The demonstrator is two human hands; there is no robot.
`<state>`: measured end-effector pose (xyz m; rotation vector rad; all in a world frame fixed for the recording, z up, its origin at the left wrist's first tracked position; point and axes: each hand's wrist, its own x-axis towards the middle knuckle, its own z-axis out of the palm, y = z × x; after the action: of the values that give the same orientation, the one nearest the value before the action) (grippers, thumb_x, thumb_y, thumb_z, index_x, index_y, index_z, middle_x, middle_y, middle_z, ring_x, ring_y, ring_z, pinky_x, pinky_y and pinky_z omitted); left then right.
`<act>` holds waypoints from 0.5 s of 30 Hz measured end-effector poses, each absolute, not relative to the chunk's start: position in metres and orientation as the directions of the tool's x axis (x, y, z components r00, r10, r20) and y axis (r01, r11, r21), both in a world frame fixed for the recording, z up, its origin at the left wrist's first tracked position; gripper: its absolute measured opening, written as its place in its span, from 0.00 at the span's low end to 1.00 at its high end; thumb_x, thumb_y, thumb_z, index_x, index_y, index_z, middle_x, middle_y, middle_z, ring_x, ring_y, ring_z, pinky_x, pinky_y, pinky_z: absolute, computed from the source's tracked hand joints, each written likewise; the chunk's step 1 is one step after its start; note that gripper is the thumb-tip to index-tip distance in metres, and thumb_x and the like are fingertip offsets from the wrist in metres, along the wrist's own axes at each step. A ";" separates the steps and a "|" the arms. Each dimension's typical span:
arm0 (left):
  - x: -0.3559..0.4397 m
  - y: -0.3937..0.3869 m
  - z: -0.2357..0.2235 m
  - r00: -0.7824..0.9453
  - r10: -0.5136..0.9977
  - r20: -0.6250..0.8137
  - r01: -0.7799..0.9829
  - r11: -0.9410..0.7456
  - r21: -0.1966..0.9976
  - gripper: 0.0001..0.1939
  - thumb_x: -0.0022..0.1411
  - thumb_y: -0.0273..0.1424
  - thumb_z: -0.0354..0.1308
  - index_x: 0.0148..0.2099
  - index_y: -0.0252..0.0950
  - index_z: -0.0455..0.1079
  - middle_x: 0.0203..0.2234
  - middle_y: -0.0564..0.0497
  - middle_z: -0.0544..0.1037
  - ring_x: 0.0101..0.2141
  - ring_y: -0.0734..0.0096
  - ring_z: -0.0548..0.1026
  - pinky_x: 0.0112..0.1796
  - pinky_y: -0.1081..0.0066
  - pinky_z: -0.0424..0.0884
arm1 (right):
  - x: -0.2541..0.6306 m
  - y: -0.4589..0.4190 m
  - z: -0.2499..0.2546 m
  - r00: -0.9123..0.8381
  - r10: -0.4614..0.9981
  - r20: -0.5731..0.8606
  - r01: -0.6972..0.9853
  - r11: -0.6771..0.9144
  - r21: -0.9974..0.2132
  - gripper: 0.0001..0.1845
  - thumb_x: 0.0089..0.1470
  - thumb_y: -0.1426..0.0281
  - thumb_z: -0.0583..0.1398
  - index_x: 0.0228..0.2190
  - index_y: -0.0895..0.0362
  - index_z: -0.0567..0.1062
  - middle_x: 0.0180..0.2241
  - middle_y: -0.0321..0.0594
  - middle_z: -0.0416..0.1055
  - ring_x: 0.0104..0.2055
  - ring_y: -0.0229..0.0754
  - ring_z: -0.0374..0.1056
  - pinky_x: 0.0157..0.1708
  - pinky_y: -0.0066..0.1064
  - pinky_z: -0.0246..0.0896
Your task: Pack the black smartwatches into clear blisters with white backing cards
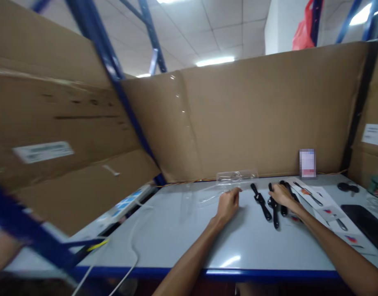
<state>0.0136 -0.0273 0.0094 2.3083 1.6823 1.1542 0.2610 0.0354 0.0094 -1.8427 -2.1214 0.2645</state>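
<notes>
Right hand [281,195] seemingly rests on black watches [273,205], grip unclear.

Head view, tilted, facing forward over table [176,230], near

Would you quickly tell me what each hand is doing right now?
Left hand: loosely curled, fingertips at the clear plastic tray; grip cannot be told.
Right hand: resting on the black watches; grip cannot be told.

Count, head view: hands in view, 2. Black watch straps [261,201] on the table, about 4, some overlapped by the right hand. Printed cards [330,211] at 3 o'clock of the straps, about 4. Clear plastic trays [236,176] at 12 o'clock, 1.
</notes>
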 end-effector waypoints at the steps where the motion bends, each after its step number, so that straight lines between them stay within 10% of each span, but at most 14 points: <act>1: 0.015 -0.029 0.014 0.133 0.832 0.539 0.826 -0.394 0.404 0.17 0.63 0.24 0.48 0.46 0.39 0.75 0.28 0.51 0.80 0.29 0.69 0.75 0.35 0.71 0.65 | 0.260 0.035 0.008 -0.138 0.982 0.131 0.931 0.174 -0.320 0.12 0.61 0.69 0.57 0.39 0.62 0.79 0.44 0.56 0.78 0.50 0.50 0.73 0.40 0.29 0.59; 10: -0.116 -0.024 0.056 -0.517 0.763 0.388 0.842 0.371 0.393 0.20 0.69 0.34 0.47 0.60 0.38 0.65 0.55 0.37 0.74 0.55 0.57 0.72 0.50 0.64 0.65 | 0.246 0.017 0.015 -0.243 0.963 0.118 0.948 0.262 -0.183 0.16 0.64 0.68 0.52 0.44 0.60 0.77 0.42 0.58 0.77 0.45 0.55 0.75 0.33 0.33 0.58; 15: -0.173 -0.025 0.029 -0.665 0.730 0.160 0.716 0.561 0.416 0.21 0.58 0.39 0.61 0.48 0.27 0.71 0.47 0.23 0.76 0.49 0.38 0.75 0.44 0.55 0.68 | 0.244 0.014 0.017 -0.228 0.968 0.105 0.953 0.244 -0.180 0.14 0.62 0.67 0.54 0.43 0.58 0.77 0.44 0.57 0.76 0.48 0.56 0.74 0.36 0.34 0.59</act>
<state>-0.1729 -0.0246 0.0289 1.2725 2.7483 0.7102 0.2445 0.0143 0.0172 -1.8159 -2.3174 0.1147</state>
